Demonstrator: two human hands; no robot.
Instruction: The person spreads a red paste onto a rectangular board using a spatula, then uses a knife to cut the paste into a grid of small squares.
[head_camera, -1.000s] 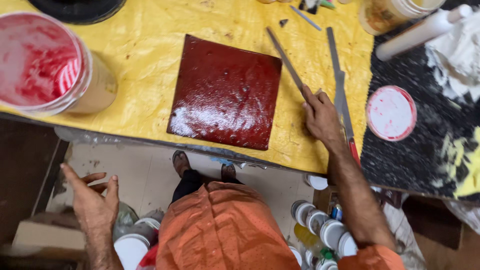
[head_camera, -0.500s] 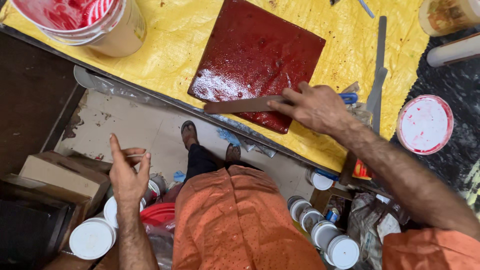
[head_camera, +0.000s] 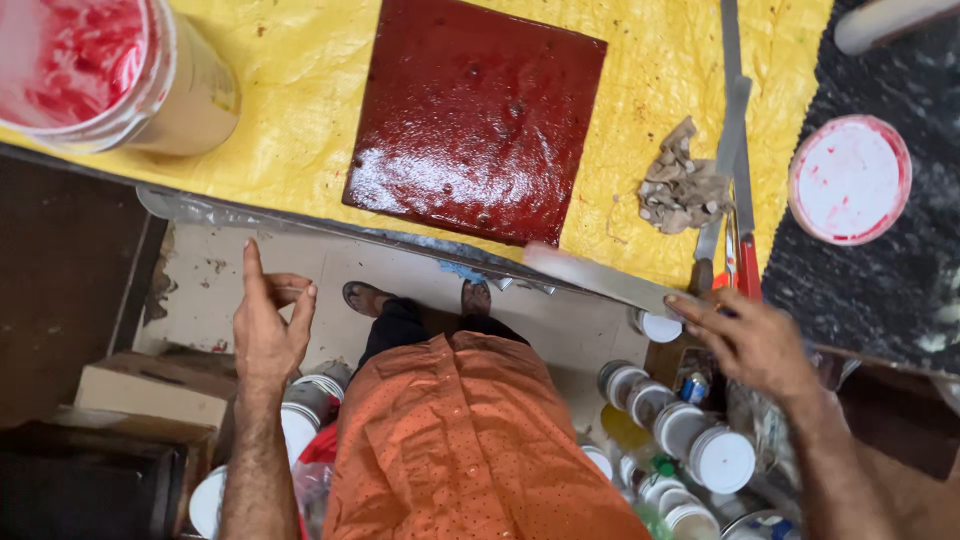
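The right hand (head_camera: 755, 345) had its grip closed on a flat stick (head_camera: 600, 278), held just off the worktop's (head_camera: 280, 150) near edge, below the glossy red tile (head_camera: 478, 115). The left hand (head_camera: 268, 325) hung open and empty over the floor, well left of the stick.

Containers on the worktop and floor; no signs or screens.

A large round tub (head_camera: 110, 70), pale-walled and smeared red inside, stands at the worktop's upper left on the yellow sheet. A round white lid (head_camera: 848, 180), red-rimmed and red-flecked, lies at the right on the black surface. On the floor, a brown cardboard box (head_camera: 150, 395) sits at the left, white-lidded round jars (head_camera: 700, 440) cluster at the lower right, one small can among them with a blue label (head_camera: 694, 388), and more white lids (head_camera: 300, 420) lie beside the box.
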